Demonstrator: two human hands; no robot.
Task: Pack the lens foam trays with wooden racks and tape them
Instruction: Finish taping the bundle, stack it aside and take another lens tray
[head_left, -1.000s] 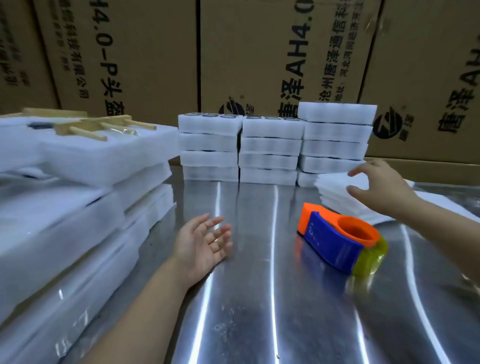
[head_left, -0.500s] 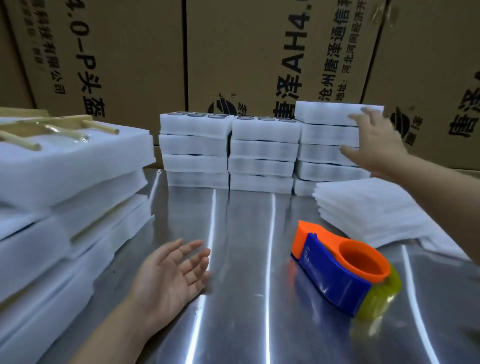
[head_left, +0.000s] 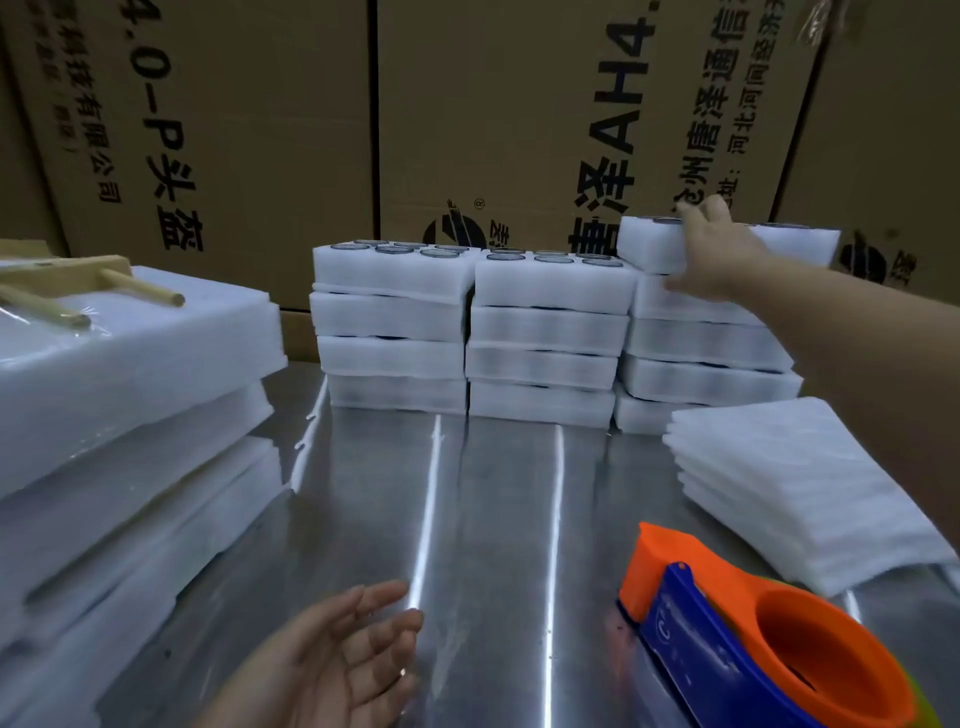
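So the right hand is in the upper right of the frame, clamped on the left end of the top tray of the rightmost stack. Its fingers are hooked over the top edge and the thumb is pressed on the front face lower down. That tray sits a bit skewed against the ones under it, and you can just make out round lenses set in its top. Can't tell if it's actually clear of the tray below.

The lens foam trays stand in three white stacks side by side across the middle of the frame. They're at the far side of the steel table, close to the cardboard boxes with black print that fill the whole top. The left and middle stacks are four high and the right one is taller.

The left hand is at the bottom centre, fingers loose and a little spread, palm turned inward, nothing in it. Can't say whether it touches the metal.

In the lower right corner an orange and blue tape dispenser lies on the table. Just above it in the frame is a pile of thin foam sheets, beneath the right forearm.

Down the left side there are big foam slabs piled up. A wooden rack lies on top in the upper left, pegs pointing right, with some clear film glinting by it.
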